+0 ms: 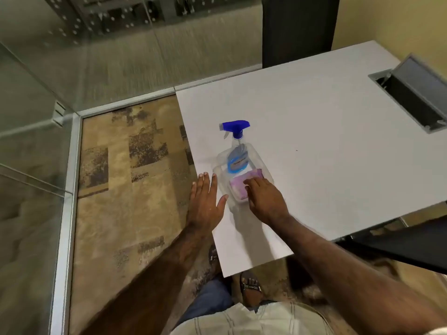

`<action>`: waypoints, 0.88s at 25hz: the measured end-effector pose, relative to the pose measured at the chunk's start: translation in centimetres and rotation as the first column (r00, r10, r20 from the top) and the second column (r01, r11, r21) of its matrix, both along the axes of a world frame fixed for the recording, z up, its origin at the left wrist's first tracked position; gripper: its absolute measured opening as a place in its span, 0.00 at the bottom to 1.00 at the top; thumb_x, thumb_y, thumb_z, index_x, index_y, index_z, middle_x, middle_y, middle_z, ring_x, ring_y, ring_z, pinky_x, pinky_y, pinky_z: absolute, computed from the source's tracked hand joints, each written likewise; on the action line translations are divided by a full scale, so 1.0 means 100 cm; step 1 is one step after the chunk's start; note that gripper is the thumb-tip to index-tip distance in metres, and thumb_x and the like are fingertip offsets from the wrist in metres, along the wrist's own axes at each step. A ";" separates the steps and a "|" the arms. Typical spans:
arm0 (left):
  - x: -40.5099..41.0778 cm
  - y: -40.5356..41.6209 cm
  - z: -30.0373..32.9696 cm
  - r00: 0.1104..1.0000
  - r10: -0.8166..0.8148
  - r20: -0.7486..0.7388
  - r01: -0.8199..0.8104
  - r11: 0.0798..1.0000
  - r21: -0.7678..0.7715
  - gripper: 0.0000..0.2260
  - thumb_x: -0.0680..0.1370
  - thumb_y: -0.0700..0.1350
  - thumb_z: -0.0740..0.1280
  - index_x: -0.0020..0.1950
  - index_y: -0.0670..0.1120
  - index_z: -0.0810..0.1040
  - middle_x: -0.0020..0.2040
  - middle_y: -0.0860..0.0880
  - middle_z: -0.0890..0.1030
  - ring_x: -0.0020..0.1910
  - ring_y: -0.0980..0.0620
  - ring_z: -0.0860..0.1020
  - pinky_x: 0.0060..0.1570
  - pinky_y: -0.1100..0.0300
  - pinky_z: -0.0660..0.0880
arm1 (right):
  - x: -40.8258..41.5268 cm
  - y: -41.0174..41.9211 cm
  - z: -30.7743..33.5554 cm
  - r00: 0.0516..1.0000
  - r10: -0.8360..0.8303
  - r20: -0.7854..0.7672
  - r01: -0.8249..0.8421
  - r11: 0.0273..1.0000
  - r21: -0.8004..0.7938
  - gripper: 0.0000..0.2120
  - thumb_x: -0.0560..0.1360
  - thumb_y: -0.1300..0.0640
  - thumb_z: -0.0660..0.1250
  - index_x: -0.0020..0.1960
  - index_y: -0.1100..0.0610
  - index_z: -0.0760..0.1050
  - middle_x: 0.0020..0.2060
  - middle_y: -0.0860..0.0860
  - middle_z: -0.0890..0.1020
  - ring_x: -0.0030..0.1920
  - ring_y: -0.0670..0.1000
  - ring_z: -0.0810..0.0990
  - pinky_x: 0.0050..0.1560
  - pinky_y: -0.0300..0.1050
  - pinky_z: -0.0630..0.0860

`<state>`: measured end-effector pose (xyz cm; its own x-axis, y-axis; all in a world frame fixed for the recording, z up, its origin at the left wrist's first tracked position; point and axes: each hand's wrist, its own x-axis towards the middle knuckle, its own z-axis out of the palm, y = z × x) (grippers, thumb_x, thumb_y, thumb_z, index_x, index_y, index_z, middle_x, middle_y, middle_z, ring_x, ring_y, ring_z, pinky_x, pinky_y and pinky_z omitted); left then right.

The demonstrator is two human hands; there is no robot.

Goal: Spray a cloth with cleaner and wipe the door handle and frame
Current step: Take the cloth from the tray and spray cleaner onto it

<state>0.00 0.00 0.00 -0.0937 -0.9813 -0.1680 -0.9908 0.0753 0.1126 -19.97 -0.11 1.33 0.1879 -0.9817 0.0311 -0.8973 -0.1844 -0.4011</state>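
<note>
A clear spray bottle with a blue trigger head and a blue label stands near the left edge of the white table. A folded pink-purple cloth lies on the table just in front of the bottle. My right hand reaches over the cloth, its fingertips touching the top of it. Whether the fingers have closed on the cloth cannot be told. My left hand is flat with fingers spread, at the table's left edge just left of the bottle's base, holding nothing.
A glass partition with a metal frame runs along the left and across the back. Patterned carpet lies between it and the table. An open cable hatch sits in the table's right side. A dark panel stands behind.
</note>
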 end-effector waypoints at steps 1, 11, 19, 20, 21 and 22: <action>0.001 -0.008 -0.003 1.000 -0.019 0.010 0.019 1.000 0.014 0.36 0.86 0.65 0.50 0.88 0.47 0.44 0.88 0.44 0.47 0.88 0.44 0.47 0.85 0.47 0.44 | 0.002 -0.010 -0.004 0.999 -0.030 -0.018 0.031 0.994 0.102 0.15 0.86 0.57 0.67 0.70 0.60 0.80 0.67 0.59 0.85 0.64 0.63 0.85 0.67 0.55 0.81; 0.020 -0.062 -0.016 0.985 -0.123 -0.121 0.134 0.987 0.090 0.29 0.88 0.54 0.60 0.87 0.47 0.55 0.86 0.46 0.61 0.86 0.45 0.60 0.83 0.51 0.59 | 0.037 -0.075 -0.016 0.981 -0.162 -0.111 0.193 0.898 0.396 0.13 0.85 0.47 0.67 0.57 0.56 0.85 0.51 0.54 0.87 0.51 0.53 0.83 0.55 0.45 0.79; 0.026 -0.085 -0.030 0.955 -0.057 -0.292 0.100 0.986 0.135 0.29 0.87 0.53 0.64 0.86 0.48 0.59 0.85 0.47 0.64 0.84 0.46 0.63 0.81 0.50 0.63 | 0.046 -0.091 -0.030 0.956 -0.223 -0.192 0.290 0.834 0.469 0.19 0.83 0.43 0.65 0.45 0.56 0.85 0.42 0.53 0.85 0.45 0.55 0.85 0.52 0.52 0.87; 0.027 -0.088 -0.031 0.951 -0.048 -0.304 0.092 0.987 0.134 0.29 0.87 0.52 0.64 0.86 0.48 0.59 0.85 0.47 0.65 0.84 0.46 0.64 0.81 0.51 0.63 | 0.047 -0.092 -0.031 0.953 -0.232 -0.197 0.299 0.835 0.462 0.19 0.83 0.43 0.65 0.44 0.55 0.84 0.40 0.53 0.85 0.44 0.55 0.85 0.51 0.51 0.87; 0.027 -0.092 -0.032 0.950 -0.045 -0.308 0.089 0.988 0.130 0.29 0.87 0.52 0.65 0.86 0.47 0.61 0.85 0.46 0.66 0.84 0.46 0.65 0.80 0.51 0.64 | 0.048 -0.093 -0.032 0.950 -0.237 -0.202 0.305 0.838 0.452 0.19 0.83 0.43 0.65 0.42 0.55 0.82 0.39 0.52 0.83 0.44 0.54 0.85 0.49 0.50 0.86; 0.028 -0.094 -0.033 0.950 -0.044 -0.310 0.086 0.989 0.124 0.29 0.86 0.52 0.66 0.85 0.47 0.62 0.84 0.46 0.67 0.83 0.46 0.66 0.79 0.51 0.65 | 0.049 -0.094 -0.034 0.950 -0.235 -0.206 0.305 0.840 0.449 0.18 0.83 0.44 0.65 0.41 0.54 0.81 0.37 0.51 0.82 0.43 0.53 0.84 0.48 0.49 0.85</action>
